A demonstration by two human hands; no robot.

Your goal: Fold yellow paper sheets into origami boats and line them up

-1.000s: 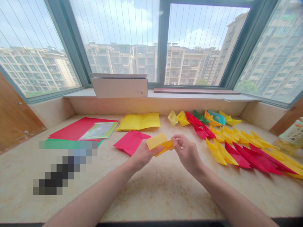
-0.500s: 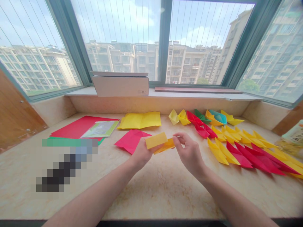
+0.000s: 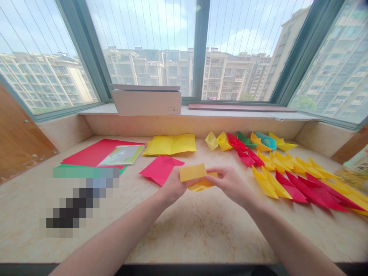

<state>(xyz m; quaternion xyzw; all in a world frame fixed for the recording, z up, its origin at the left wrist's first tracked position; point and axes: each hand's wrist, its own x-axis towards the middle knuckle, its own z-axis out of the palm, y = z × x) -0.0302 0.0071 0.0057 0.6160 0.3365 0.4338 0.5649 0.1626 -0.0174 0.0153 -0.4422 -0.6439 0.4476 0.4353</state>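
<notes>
Between my two hands is a folded piece of yellow paper point(image 3: 193, 173), held above the counter with one flap standing up and another part lying lower. My left hand point(image 3: 175, 186) grips its left side, fingers mostly hidden behind the paper. On the right, my right hand point(image 3: 227, 180) pinches the lower part between thumb and fingers. A creased pink paper sheet point(image 3: 159, 168) lies on the counter just beyond my left hand. Folded paper boats in yellow point(image 3: 264, 183) and red point(image 3: 313, 189) stand in rows to the right of my right hand.
A stack of yellow paper point(image 3: 171, 145) lies behind the pink sheet. Red paper point(image 3: 86, 151) and a clear packet point(image 3: 122, 154) are at the left, near a pixelated area. A white box point(image 3: 146, 101) sits on the window ledge. A jar point(image 3: 356, 168) stands at the far right.
My right hand has moved slightly left and down, closing its fingers farther over the lower part of the yellow paper. The raised flap has shifted a little right.
</notes>
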